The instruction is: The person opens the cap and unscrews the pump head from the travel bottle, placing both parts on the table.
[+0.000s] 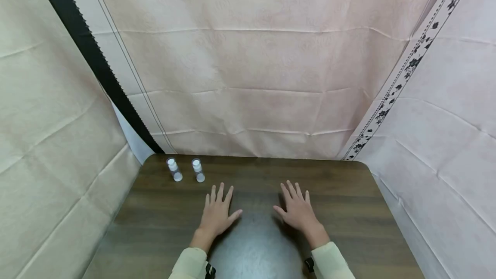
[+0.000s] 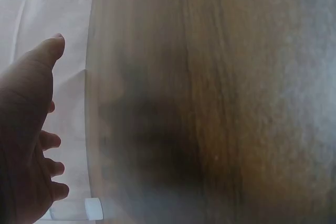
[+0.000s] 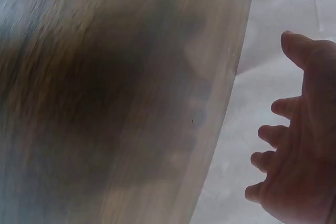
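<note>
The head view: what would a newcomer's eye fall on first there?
Probably the left hand and the right hand, fingers spread over the wood-grained table. Next come two white-capped bottles near its far left corner, and the black band slanting down at upper left.

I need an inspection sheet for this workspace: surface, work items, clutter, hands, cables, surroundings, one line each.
Surface: brown wood-grain tabletop, far corners rounded, glare near the middle.
Work items: left bottle and right bottle, small, side by side near the far left corner, not touching.
Clutter: nothing seen.
Hands: left hand and right hand over the tabletop, fingers extended, holding nothing; the left is nearer the bottles.
Cables: nothing seen.
Surroundings: creased pale sheets behind and on both sides; black band at left, floral strip at right.
</note>
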A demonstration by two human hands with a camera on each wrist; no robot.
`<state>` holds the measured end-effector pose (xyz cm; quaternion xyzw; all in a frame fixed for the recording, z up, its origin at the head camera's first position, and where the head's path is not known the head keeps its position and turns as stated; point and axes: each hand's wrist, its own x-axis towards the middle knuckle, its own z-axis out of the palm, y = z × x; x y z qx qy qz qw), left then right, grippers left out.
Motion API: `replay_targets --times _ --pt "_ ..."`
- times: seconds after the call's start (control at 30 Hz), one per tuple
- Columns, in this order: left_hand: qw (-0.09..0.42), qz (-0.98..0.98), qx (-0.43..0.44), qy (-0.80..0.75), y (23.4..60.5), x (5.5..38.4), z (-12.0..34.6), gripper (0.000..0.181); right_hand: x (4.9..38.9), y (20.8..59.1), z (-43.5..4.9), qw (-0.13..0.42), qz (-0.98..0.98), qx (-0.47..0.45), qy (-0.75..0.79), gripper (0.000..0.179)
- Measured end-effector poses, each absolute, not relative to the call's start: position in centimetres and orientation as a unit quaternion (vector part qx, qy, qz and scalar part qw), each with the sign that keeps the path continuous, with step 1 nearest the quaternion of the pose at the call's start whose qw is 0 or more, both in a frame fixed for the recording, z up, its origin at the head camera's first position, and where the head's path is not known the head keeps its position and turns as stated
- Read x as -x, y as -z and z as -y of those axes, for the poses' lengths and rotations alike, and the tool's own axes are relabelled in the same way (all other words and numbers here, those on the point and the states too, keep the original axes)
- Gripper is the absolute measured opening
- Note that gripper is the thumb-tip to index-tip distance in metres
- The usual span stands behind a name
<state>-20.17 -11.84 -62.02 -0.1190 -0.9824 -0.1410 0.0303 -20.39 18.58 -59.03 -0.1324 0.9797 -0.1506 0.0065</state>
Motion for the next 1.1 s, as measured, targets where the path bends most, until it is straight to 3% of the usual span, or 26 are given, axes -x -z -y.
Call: replay_targets --times 0.6,1.1 --pt "0.066 0.984 0.094 0.135 61.5 20.1 15.7 0.081 20.5 58.8 -14.4 0.002 -0.97 0.165 0.18 0.074" --pt "0.12 0.962 0.025 0.242 61.3 21.3 19.1 0.075 21.0 59.5 -12.1 -0.003 -0.967 0.191 0.169 0.07"
